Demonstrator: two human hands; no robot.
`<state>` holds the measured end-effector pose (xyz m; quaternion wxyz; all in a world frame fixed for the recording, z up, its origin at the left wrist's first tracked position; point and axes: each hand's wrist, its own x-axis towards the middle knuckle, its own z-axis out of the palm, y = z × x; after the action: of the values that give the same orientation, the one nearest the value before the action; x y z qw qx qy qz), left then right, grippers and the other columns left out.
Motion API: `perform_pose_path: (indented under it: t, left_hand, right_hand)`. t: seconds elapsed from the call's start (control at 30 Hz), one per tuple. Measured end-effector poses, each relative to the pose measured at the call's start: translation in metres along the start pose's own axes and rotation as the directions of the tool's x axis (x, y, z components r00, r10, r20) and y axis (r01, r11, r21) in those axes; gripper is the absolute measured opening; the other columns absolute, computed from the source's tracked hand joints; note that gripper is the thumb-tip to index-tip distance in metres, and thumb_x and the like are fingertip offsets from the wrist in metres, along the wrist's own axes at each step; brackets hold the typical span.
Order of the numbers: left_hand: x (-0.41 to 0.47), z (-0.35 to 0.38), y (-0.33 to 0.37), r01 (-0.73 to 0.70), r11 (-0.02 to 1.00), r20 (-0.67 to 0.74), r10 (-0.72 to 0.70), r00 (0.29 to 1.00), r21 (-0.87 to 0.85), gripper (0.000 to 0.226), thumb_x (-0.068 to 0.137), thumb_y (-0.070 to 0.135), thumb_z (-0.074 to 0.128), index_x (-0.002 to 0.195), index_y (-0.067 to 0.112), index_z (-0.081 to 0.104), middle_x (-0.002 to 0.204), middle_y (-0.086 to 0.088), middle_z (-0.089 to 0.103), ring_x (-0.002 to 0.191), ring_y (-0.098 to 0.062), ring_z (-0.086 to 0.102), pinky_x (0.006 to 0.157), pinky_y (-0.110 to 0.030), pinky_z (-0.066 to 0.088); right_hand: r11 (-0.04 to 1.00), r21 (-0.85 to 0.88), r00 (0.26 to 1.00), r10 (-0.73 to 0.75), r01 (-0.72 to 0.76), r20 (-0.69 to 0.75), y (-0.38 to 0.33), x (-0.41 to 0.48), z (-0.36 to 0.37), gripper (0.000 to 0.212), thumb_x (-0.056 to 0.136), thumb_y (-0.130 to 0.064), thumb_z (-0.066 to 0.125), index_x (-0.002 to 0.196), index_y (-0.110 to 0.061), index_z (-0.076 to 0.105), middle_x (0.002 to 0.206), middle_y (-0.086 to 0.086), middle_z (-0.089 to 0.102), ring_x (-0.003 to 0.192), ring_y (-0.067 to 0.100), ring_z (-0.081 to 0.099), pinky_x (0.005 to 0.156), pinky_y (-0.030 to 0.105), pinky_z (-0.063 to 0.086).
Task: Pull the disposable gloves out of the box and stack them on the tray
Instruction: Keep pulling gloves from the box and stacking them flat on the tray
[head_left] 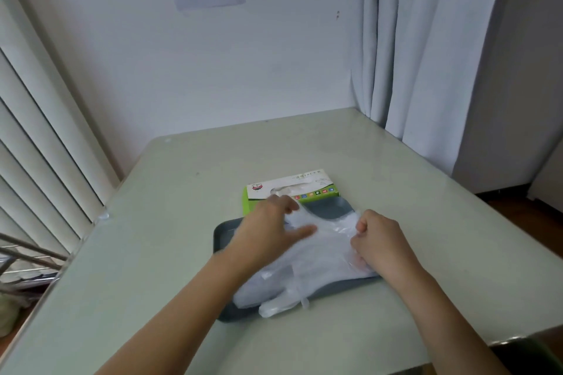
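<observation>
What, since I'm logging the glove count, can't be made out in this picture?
All in the head view:
- gloves: the clear sheets overlap, so they cannot be counted.
- tray: its middle lies under the gloves and both hands.
- box: its near edge is behind the left hand, and its print is too small to read.
- left hand: blurred, so whether it grips is unclear.
- right hand: curled fingers hide how much film they pinch.
</observation>
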<state>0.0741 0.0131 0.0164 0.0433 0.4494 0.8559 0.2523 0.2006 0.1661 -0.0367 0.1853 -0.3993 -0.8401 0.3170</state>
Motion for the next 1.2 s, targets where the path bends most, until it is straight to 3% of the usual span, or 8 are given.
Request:
perform_pose_path:
  t: [0.13, 0.33, 0.47, 0.57, 0.7, 0.97, 1.07, 1.2]
  left_hand:
    - [-0.037, 0.017, 0.020, -0.161, 0.980, 0.169, 0.140, 0.976, 0.115, 0.070, 0.080, 0.059, 0.066, 0.137, 0.026, 0.045, 0.136, 0.008, 0.048, 0.124, -0.008, 0.042, 0.094, -0.017, 0.030]
    - [-0.052, 0.027, 0.014, -0.264, 0.884, 0.160, 0.217, 0.963, 0.387, 0.055, 0.096, 0.027, 0.047, 0.147, 0.016, 0.031, 0.147, 0.000, 0.039, 0.135, -0.017, 0.030, 0.109, -0.021, 0.011]
    - [-0.055, 0.015, 0.015, -0.212, 0.788, 0.013, 0.251, 0.968, 0.578, 0.054, 0.071, 0.016, 0.074, 0.124, 0.017, 0.061, 0.114, -0.003, 0.067, 0.113, -0.013, 0.057, 0.096, -0.023, 0.021]
    - [-0.060, 0.008, 0.007, -0.256, 0.750, 0.083, 0.260, 0.962, 0.610, 0.048, 0.061, 0.016, 0.077, 0.107, 0.026, 0.068, 0.090, 0.007, 0.069, 0.093, -0.012, 0.067, 0.089, -0.018, 0.031]
    - [-0.066, 0.007, -0.019, -0.319, 0.778, 0.264, 0.203, 0.943, 0.541, 0.037, 0.090, 0.011, 0.049, 0.123, 0.025, 0.058, 0.117, 0.003, 0.063, 0.114, -0.017, 0.056, 0.092, -0.014, 0.025]
    - [-0.070, -0.011, -0.015, -0.071, 0.982, -0.015, 0.075, 0.997, 0.174, 0.052, 0.099, 0.040, 0.023, 0.134, 0.014, 0.053, 0.134, -0.003, 0.057, 0.125, -0.020, 0.049, 0.097, -0.025, 0.034]
    - [-0.055, 0.014, -0.007, -0.057, 0.988, 0.118, 0.040, 0.992, 0.144, 0.055, 0.103, 0.041, 0.028, 0.151, 0.014, 0.027, 0.159, -0.001, 0.023, 0.147, -0.014, 0.017, 0.117, -0.026, 0.014]
    - [-0.032, 0.038, 0.003, -0.050, 0.977, 0.269, -0.008, 0.963, 0.209, 0.063, 0.103, 0.044, 0.025, 0.155, 0.013, 0.006, 0.162, -0.005, -0.005, 0.149, -0.020, -0.006, 0.119, -0.036, -0.003]
  right_hand:
    - [0.998, -0.059, 1.000, -0.006, 0.008, 0.026, -0.004, 0.000, -0.002, 0.015, 0.082, -0.004, 0.052, 0.076, -0.015, 0.045, 0.086, 0.005, 0.055, 0.080, 0.027, 0.057, 0.063, 0.026, 0.040]
    - [0.968, -0.244, 0.992, -0.026, 0.056, 0.127, -0.017, 0.002, -0.011, 0.013, 0.085, -0.004, 0.049, 0.095, -0.011, 0.043, 0.102, 0.012, 0.056, 0.082, 0.025, 0.047, 0.051, 0.026, 0.031]
    - [0.958, -0.280, 0.988, -0.022, 0.065, 0.155, -0.021, 0.002, -0.014, 0.017, 0.086, -0.002, 0.048, 0.102, -0.010, 0.046, 0.114, 0.016, 0.057, 0.084, 0.025, 0.046, 0.052, 0.026, 0.032]
    - [0.958, -0.281, 0.988, -0.015, 0.060, 0.157, -0.020, 0.003, -0.016, 0.023, 0.087, -0.002, 0.047, 0.109, -0.005, 0.049, 0.115, 0.016, 0.056, 0.084, 0.025, 0.047, 0.048, 0.018, 0.027]
    - [0.962, -0.270, 0.980, 0.005, 0.050, 0.200, -0.020, 0.003, -0.021, 0.017, 0.084, -0.003, 0.052, 0.098, -0.009, 0.043, 0.102, 0.011, 0.050, 0.083, 0.025, 0.047, 0.048, 0.021, 0.027]
    - [0.964, -0.252, 0.978, -0.027, 0.080, 0.207, -0.021, 0.001, -0.022, 0.029, 0.080, -0.003, 0.063, 0.099, -0.009, 0.041, 0.098, 0.008, 0.047, 0.084, 0.026, 0.049, 0.050, 0.022, 0.030]
    - [0.961, -0.261, 0.979, -0.038, 0.091, 0.200, -0.021, -0.001, -0.022, 0.029, 0.081, -0.004, 0.063, 0.099, -0.010, 0.042, 0.096, 0.007, 0.048, 0.082, 0.026, 0.049, 0.049, 0.022, 0.030]
    - [0.954, -0.275, 0.981, -0.068, 0.117, 0.181, -0.020, -0.002, -0.019, 0.029, 0.080, -0.006, 0.064, 0.098, -0.011, 0.041, 0.097, 0.009, 0.051, 0.082, 0.027, 0.050, 0.050, 0.024, 0.031]
